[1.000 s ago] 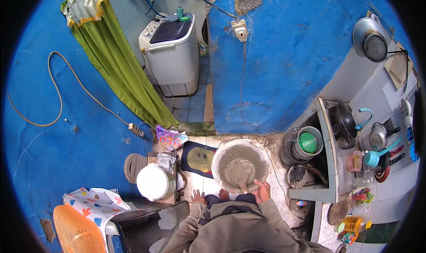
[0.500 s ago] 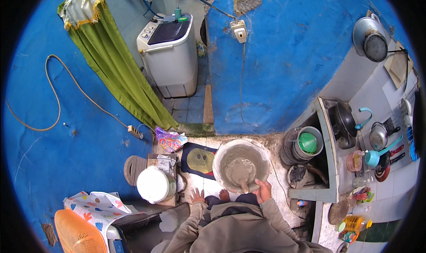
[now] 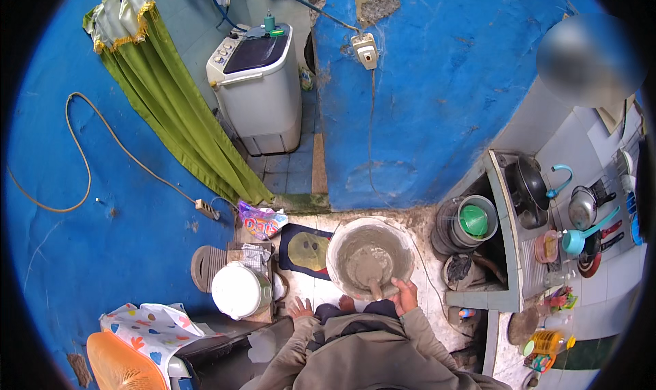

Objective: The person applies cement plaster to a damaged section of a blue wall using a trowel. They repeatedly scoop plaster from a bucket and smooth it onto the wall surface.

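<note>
Matt bucket [image 3: 333, 252], rough inside

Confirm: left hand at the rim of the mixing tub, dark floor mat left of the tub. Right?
Not quite: the head view shows the right hand at the rim of the mixing tub, not the left hand. The dark floor mat does lie left of the tub.

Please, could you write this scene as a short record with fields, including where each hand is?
Tub: on the floor, grey mix inside, a handle sticking out of it toward the near rim
Right hand: at the tub's near right rim; exact grip unclear
Left hand: open, nothing visible in it
Left of tub: mat, then white pail
Beyond: washer, green curtain
</note>
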The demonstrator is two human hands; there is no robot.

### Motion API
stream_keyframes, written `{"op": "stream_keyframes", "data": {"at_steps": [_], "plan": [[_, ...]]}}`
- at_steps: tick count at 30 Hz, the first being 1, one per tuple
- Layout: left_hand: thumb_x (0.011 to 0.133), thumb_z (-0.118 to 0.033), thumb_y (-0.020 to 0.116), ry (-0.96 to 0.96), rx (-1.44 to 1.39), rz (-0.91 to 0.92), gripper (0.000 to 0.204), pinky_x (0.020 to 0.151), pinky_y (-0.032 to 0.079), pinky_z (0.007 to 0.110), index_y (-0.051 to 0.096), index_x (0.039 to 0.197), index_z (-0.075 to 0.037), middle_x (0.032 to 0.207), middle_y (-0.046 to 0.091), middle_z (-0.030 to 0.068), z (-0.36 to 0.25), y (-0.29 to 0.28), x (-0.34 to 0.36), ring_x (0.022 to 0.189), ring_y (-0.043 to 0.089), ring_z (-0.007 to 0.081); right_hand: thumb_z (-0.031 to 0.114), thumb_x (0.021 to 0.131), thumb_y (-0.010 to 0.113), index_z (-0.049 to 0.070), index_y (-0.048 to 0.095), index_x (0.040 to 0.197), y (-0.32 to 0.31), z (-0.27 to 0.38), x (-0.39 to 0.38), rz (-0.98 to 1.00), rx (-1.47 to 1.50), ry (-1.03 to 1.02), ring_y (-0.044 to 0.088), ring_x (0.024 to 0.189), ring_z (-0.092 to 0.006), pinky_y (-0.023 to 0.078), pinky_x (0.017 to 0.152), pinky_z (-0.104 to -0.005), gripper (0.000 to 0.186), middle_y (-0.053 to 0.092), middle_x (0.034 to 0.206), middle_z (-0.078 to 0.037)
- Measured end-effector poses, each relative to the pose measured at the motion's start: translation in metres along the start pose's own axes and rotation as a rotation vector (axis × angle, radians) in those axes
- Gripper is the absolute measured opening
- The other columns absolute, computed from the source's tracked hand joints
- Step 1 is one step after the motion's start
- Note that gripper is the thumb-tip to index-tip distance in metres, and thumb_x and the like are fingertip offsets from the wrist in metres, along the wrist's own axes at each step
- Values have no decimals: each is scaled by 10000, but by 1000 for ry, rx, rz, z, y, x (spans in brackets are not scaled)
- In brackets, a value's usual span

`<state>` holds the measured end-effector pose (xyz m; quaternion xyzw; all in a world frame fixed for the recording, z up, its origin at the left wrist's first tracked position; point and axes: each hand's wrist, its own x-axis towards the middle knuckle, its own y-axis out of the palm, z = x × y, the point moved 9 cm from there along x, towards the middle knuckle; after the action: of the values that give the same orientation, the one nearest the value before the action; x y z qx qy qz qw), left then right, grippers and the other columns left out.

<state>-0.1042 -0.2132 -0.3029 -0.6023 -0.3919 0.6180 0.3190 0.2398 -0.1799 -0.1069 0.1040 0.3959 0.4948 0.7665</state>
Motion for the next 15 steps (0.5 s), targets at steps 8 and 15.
{"op": "stream_keyframes", "data": {"at_steps": [8,15], "plan": [[824,-475,558,-160,-656,480,603,1035,354,459,488,1330,-155,1354,470,196,24,97,42,1253,457,335,28,838,545,-48,472,1169,9,2,-3,-25,46,-14,639,915,-340,578,692,-514,347,600,1042,-177],[858,-562,506,379,-1197,80,606,942,422,400,515,1253,-102,1194,554,158,-56,-7,49,1116,522,314,25,844,550,-27,455,1210,20,12,2,34,4,27,639,932,-284,585,723,-425,381,589,1093,-149]]}}
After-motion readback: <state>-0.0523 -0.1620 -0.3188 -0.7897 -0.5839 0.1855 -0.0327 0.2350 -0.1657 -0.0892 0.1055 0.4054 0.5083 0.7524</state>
